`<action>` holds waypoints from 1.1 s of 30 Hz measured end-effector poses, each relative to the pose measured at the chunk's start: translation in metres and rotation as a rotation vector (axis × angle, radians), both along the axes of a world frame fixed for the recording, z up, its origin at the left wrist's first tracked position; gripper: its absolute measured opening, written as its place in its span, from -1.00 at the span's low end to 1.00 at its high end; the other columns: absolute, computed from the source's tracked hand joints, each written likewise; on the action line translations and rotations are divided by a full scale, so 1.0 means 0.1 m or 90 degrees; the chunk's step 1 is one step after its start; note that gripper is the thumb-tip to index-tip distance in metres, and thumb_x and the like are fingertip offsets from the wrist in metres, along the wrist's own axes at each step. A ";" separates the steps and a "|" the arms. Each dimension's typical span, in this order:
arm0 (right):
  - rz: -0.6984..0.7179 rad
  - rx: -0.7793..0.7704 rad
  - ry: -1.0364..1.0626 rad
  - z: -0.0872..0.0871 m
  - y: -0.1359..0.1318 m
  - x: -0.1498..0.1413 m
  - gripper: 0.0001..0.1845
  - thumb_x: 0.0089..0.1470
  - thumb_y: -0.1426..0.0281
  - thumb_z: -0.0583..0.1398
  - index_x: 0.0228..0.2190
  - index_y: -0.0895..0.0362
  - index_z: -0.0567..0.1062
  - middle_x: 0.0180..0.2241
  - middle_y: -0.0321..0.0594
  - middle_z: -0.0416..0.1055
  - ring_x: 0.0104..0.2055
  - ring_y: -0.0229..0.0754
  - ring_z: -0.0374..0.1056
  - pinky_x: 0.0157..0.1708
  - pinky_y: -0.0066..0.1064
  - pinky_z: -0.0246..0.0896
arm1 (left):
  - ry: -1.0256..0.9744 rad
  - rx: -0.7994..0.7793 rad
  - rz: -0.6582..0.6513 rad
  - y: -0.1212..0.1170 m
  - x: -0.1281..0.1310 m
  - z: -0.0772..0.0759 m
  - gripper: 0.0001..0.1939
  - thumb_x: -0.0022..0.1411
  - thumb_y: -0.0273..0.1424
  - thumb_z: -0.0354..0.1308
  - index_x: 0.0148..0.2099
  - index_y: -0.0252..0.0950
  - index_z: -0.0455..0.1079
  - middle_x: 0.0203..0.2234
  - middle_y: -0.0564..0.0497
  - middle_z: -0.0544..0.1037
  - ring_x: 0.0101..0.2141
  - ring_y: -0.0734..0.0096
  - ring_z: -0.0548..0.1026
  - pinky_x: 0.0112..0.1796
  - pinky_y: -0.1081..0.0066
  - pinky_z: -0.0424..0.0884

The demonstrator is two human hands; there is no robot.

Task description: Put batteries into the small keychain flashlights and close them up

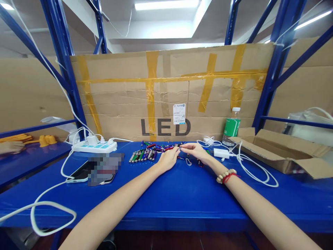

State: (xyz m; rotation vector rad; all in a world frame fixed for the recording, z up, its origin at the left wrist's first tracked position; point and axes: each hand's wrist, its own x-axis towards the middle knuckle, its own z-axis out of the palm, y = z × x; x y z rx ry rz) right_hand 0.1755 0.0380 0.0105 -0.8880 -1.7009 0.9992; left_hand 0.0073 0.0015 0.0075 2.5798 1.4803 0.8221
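Note:
My left hand [168,159] and my right hand [196,151] meet over the middle of the blue shelf, fingertips close together. Both are closed in a pinch. A tiny part shows between the fingers, too small to name. Left of my left hand, a row of small shiny coloured metal tubes [143,156] lies side by side. Behind the hands is a loose pile of similar tubes [152,146] in red, blue and green, partly hidden by my fingers. A silver carabiner clip [188,161] lies just below my right hand, with other small pieces near it.
Two phones [78,173] and a white power strip [95,147] sit at left, with a looping white cable [53,205]. At right are a white charger [221,153] with cords, a green-labelled bottle [232,127] and an open cardboard box [275,152]. Taped cardboard [125,104] stands behind.

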 end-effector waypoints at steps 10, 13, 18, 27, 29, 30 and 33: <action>0.015 -0.022 -0.046 -0.01 -0.02 0.02 -0.43 -0.32 0.06 0.29 -0.30 0.22 0.56 -0.46 -0.19 0.46 -0.56 -0.37 0.17 -0.57 -0.47 0.07 | 0.030 0.013 0.026 -0.04 0.00 0.01 -0.70 0.34 -0.30 -0.26 -0.06 -0.22 0.24 -0.29 -0.01 0.52 -0.25 0.30 0.50 -0.29 0.41 0.36; 0.019 -0.029 -0.043 0.00 -0.03 0.01 -0.44 -0.34 0.08 0.31 -0.30 0.21 0.56 -0.44 -0.20 0.46 -0.54 -0.36 0.17 -0.57 -0.48 0.06 | 0.042 0.014 0.027 -0.05 0.00 0.02 -0.69 0.35 -0.30 -0.28 -0.07 -0.24 0.25 -0.26 -0.04 0.52 -0.23 0.26 0.50 -0.28 0.37 0.37; 0.020 -0.041 -0.037 -0.01 -0.02 0.02 -0.47 -0.36 0.12 0.33 -0.32 0.21 0.55 -0.45 -0.22 0.45 -0.53 -0.37 0.17 -0.56 -0.49 0.04 | 0.057 0.017 0.025 -0.04 0.00 0.02 -0.70 0.34 -0.31 -0.27 -0.05 -0.23 0.24 -0.21 -0.06 0.51 -0.20 0.22 0.49 -0.26 0.34 0.37; 0.012 -0.062 -0.032 -0.06 0.05 0.06 -0.50 -0.41 0.18 0.36 -0.37 0.22 0.55 -0.53 -0.27 0.42 -0.55 -0.37 0.18 -0.55 -0.49 0.04 | 0.064 0.016 0.022 -0.02 0.00 0.01 -0.70 0.34 -0.30 -0.27 -0.11 -0.19 0.28 -0.30 0.02 0.53 -0.26 0.32 0.50 -0.29 0.43 0.36; 0.006 -0.062 -0.034 -0.07 0.06 0.06 -0.52 -0.42 0.18 0.36 -0.39 0.22 0.55 -0.53 -0.27 0.42 -0.55 -0.37 0.19 -0.56 -0.48 0.05 | 0.059 0.016 0.017 -0.02 0.00 0.01 -0.70 0.34 -0.30 -0.27 -0.10 -0.18 0.28 -0.31 0.03 0.53 -0.26 0.34 0.49 -0.29 0.44 0.36; 0.003 -0.062 -0.035 -0.07 0.06 0.06 -0.52 -0.42 0.18 0.36 -0.40 0.21 0.55 -0.52 -0.27 0.42 -0.54 -0.36 0.20 -0.56 -0.48 0.05 | 0.056 0.016 0.013 -0.02 0.00 0.01 -0.70 0.34 -0.30 -0.27 -0.10 -0.18 0.28 -0.31 0.04 0.53 -0.27 0.34 0.49 -0.29 0.44 0.35; -0.003 -0.062 -0.039 -0.06 0.04 0.07 -0.55 -0.43 0.18 0.36 -0.45 0.22 0.55 -0.51 -0.25 0.44 -0.52 -0.33 0.23 -0.54 -0.46 0.08 | 0.052 0.012 0.002 -0.02 -0.01 0.02 -0.69 0.34 -0.30 -0.26 -0.10 -0.18 0.29 -0.31 0.04 0.53 -0.28 0.35 0.49 -0.30 0.45 0.35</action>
